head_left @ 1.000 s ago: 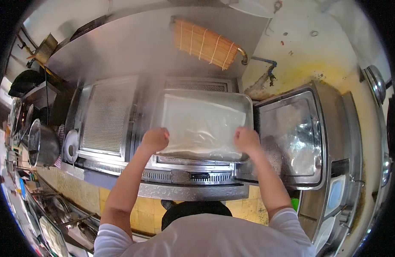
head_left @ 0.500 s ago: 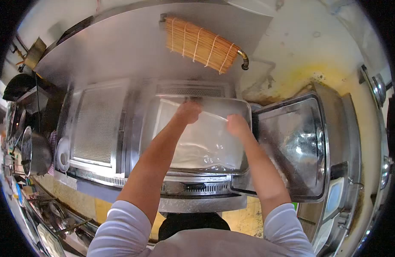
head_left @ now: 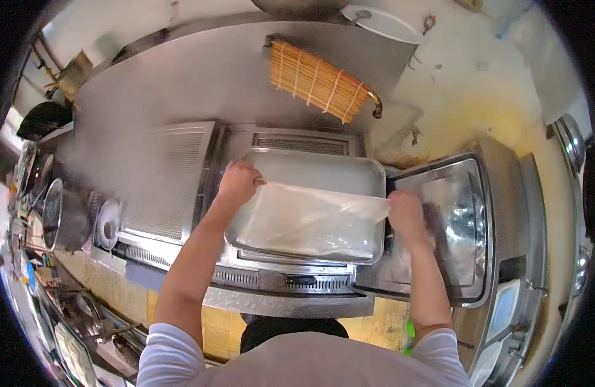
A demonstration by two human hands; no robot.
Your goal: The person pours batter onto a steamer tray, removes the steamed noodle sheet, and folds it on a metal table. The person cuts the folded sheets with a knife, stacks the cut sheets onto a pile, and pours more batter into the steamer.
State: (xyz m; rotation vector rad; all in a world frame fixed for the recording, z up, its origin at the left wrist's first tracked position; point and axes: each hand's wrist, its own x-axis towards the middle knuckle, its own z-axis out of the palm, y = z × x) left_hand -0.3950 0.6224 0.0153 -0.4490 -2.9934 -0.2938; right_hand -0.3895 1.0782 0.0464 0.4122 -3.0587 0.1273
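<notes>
A thin, whitish, translucent sheet [head_left: 304, 219] lies over the near part of a shallow metal tray [head_left: 310, 155], its surface wet-looking and wrinkled, with shiny bulges near the front edge. My left hand [head_left: 238, 186] pinches the sheet's far left corner over the tray's left side. At the right rim, my right hand [head_left: 406, 211] grips the other far corner. Between the two hands the sheet's far edge is pulled fairly straight. Whether the sheet's near part touches the tray bottom, I cannot tell.
Steam rises from a perforated metal panel [head_left: 159, 187] left of the tray. A second, dark-rimmed metal tray [head_left: 433, 180] sits to the right. On the back panel hangs a bamboo mat [head_left: 320, 80]. A metal pot [head_left: 68, 216] stands at far left.
My hands have moved apart, the left one leftward and the right one rightward and nearer me. The sheet's held edge is now spread wider and lies closer to me.
</notes>
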